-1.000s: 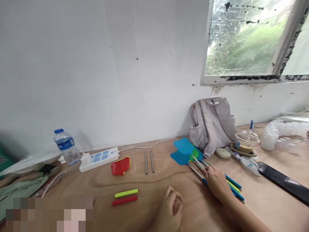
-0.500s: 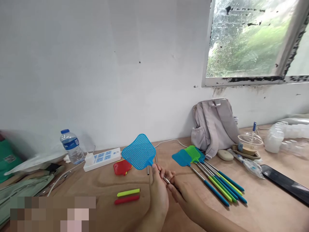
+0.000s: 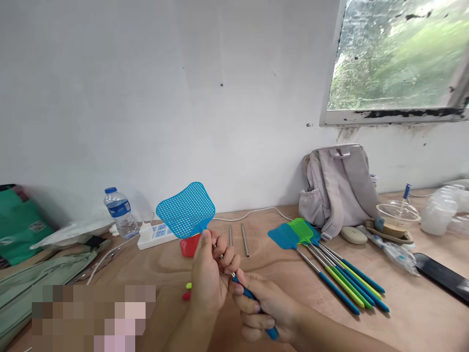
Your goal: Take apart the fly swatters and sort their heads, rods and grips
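A blue fly swatter (image 3: 186, 210) is held up slantwise in both hands. My left hand (image 3: 209, 269) closes around its thin metal rod just below the mesh head. Lower down, my right hand (image 3: 269, 305) wraps its fingers round the blue handle. Behind the raised head, a red swatter head (image 3: 188, 247) lies partly hidden on the table. A lime grip (image 3: 188, 286) and a red grip (image 3: 186, 296) peek out beside my left wrist. Two bare metal rods (image 3: 245, 240) rest beyond my hands. To the right, several blue and green swatters (image 3: 339, 281) lie fanned out.
Along the wall stand a water bottle (image 3: 119, 210), a white power strip (image 3: 156, 238) and a grey backpack (image 3: 339, 186). A mouse (image 3: 353, 235), a plastic cup (image 3: 397, 220) and a black phone (image 3: 445, 278) lie at right. Green cloth (image 3: 36, 288) covers the left side.
The swatter's head has moved up and left. My right hand, earlier at the metal rod, now grips a blue handle on its lower end. The view has swung slightly left.
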A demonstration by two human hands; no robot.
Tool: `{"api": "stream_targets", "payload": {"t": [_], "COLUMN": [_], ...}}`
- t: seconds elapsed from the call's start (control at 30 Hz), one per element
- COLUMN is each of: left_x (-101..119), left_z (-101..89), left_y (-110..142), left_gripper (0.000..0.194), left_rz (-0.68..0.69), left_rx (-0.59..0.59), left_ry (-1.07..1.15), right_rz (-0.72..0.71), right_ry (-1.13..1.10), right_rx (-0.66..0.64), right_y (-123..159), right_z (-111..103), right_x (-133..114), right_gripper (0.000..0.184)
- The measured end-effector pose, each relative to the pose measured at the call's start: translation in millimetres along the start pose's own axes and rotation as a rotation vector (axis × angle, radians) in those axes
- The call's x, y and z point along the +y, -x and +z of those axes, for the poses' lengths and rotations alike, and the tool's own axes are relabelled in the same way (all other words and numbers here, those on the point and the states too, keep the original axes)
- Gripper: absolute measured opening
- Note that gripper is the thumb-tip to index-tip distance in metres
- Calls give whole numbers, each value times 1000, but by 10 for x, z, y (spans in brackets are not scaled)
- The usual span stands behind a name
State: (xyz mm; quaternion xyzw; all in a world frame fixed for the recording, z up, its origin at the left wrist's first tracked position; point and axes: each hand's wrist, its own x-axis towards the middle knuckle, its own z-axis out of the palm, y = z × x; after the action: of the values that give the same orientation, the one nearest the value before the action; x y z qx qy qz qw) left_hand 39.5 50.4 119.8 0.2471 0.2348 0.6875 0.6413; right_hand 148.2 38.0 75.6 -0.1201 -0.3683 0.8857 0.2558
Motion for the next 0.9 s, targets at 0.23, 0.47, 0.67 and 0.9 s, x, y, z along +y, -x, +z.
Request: {"api": "stream_targets", "payload": {"t": [0.23,0.47,0.67,0.9], "left_x": [134,661,1115,1127], "left_z": [15,-68,-279,-346], "left_y": [65,65,110,72], "left_gripper": [35,38,37,36], "left_rz": [17,362,479,370], "left_rx": [-18,68,-79,-108], "left_ry": [27,39,-15,-74], "right_rz": [123,121,-245,-294], "right_ry": [-325,-57,320,603], "right_rx": [-263,-235,237,245], "right_y": [-50,-16,-64,-296], "right_z": [29,-173,-644,-742], "right_x": [22,188,522,586], "right_gripper": [49,39,43,38]}}
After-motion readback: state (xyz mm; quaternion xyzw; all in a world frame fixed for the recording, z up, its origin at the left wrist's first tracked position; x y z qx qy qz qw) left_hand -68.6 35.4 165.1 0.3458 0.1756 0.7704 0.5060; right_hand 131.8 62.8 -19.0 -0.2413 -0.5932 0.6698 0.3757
